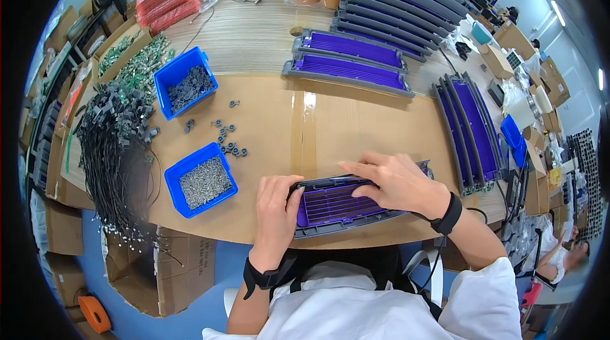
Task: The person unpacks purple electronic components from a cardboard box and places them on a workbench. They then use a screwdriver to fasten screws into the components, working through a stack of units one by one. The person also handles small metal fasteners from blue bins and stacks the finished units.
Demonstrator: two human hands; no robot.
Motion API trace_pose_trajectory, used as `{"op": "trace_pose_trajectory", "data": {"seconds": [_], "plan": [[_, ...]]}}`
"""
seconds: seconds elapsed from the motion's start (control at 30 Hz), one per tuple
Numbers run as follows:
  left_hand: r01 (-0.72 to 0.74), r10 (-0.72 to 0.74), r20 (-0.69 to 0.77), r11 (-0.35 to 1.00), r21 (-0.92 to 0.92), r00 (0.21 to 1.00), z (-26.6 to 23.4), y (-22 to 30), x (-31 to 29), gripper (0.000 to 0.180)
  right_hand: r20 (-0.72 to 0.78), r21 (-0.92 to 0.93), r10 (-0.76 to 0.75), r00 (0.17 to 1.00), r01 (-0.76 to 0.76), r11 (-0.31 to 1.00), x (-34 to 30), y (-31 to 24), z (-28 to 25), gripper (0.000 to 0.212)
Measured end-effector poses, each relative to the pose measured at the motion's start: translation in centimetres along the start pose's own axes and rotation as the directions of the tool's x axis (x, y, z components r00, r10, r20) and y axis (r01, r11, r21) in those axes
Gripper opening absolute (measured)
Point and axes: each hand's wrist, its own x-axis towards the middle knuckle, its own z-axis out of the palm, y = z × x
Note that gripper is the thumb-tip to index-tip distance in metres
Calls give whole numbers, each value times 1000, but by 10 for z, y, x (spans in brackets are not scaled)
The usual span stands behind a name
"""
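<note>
A grey frame with a purple slatted insert [330,205] lies on the brown cardboard-covered table [279,117], near its front edge. My left hand [274,213] grips the frame's left end, fingers curled over the edge. My right hand [397,182] lies flat across the top right of the frame, fingers spread and pointing left, pressing on it. Both wrists wear black straps.
Two blue bins stand to the left: one with small metal parts [202,180], one with dark parts [185,82]. Loose small black parts [227,138] lie between them. A bundle of black cables [117,149] lies far left. Stacks of grey-purple frames [356,60] [469,127] lie behind and to the right.
</note>
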Motion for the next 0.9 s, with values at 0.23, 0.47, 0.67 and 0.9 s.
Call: {"op": "trace_pose_trajectory", "data": {"seconds": [0.23, 0.47, 0.67, 0.9], "plan": [[284, -289, 15, 928, -242, 957, 2, 2, -3, 40, -63, 32, 247, 967, -245, 969, -41, 3, -27, 21], [268, -278, -17, 938, -219, 960, 1, -3, -8, 33, -367, 115, 694, 620, -710, 695, -105, 75, -103, 29], [224, -229, -8, 958, -180, 973, 6, 1, -5, 28, -264, 172, 878, 400, -876, 450, -155, 166, -129, 36], [163, -168, -54, 982, -96, 984, 1, 3, -4, 23, -516, -102, 674, 529, -818, 566, -85, 138, -121, 28]]}}
